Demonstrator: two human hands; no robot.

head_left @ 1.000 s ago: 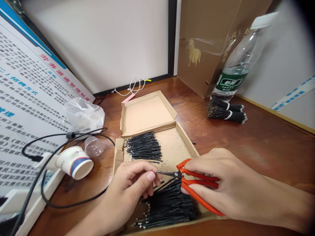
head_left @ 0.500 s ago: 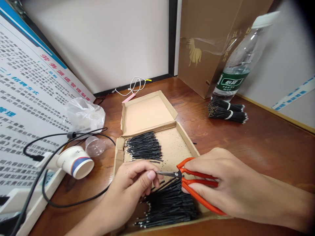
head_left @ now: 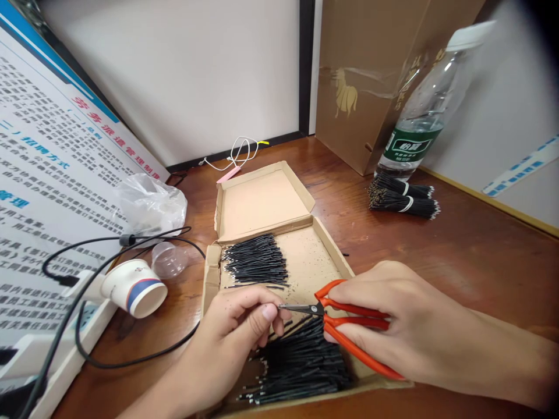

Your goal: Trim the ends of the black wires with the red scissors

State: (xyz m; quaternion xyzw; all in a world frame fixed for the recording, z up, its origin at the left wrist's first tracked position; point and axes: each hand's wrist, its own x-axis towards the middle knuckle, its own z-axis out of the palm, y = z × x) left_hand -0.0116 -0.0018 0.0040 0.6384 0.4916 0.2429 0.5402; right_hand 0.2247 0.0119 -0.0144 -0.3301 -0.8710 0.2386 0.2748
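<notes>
My right hand (head_left: 393,326) grips red-handled pliers (head_left: 349,329) whose dark jaws point left. My left hand (head_left: 238,329) pinches a thin black wire piece at the jaw tips; the piece is mostly hidden by my fingers. Both hands hover over an open cardboard box (head_left: 305,256). A neat pile of short black wires (head_left: 255,259) lies in the box's far left part. A larger loose heap of black wires (head_left: 301,364) fills the near part, under my hands.
Two tied bundles of black wires (head_left: 402,198) lie beside a water bottle (head_left: 423,110) and a brown carton (head_left: 367,75). A tipped paper cup (head_left: 133,288), plastic bag (head_left: 148,203), black cables (head_left: 109,244) and a printed board (head_left: 48,174) sit left on the wooden desk (head_left: 471,256).
Almost nothing; the pliers and my right hand shifted very slightly right while my left hand kept its pinch at the jaws.
</notes>
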